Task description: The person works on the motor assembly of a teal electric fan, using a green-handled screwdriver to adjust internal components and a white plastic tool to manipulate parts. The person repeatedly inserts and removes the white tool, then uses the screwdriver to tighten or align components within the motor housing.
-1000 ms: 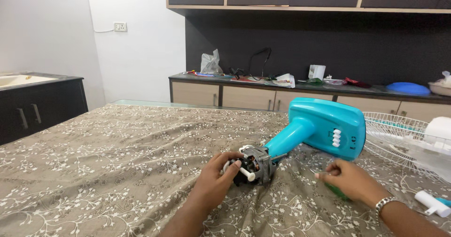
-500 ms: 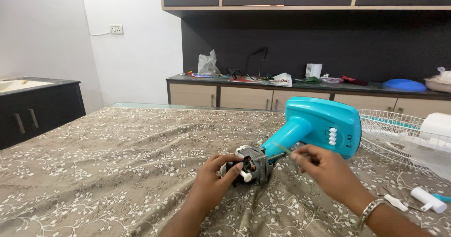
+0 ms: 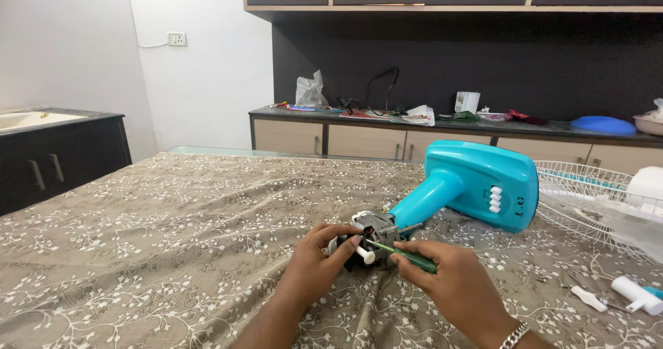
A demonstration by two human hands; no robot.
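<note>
Both hands closer now: R hand (image 3: 452, 283) fingers pinching screwdriver (image 3: 404, 253) at motor (image 3: 369, 235), L hand (image 3: 319, 266) gripping motor.

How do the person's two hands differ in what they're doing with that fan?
The left hand wraps round the grey fan motor, fingers curled on it, while the right hand pinches a green screwdriver. The left hand touches the motor directly; the right hand reaches it only through the screwdriver's tip. The right hand has a wrist bracelet; the left hand shows none. Both rest low over the patterned cloth.
</note>
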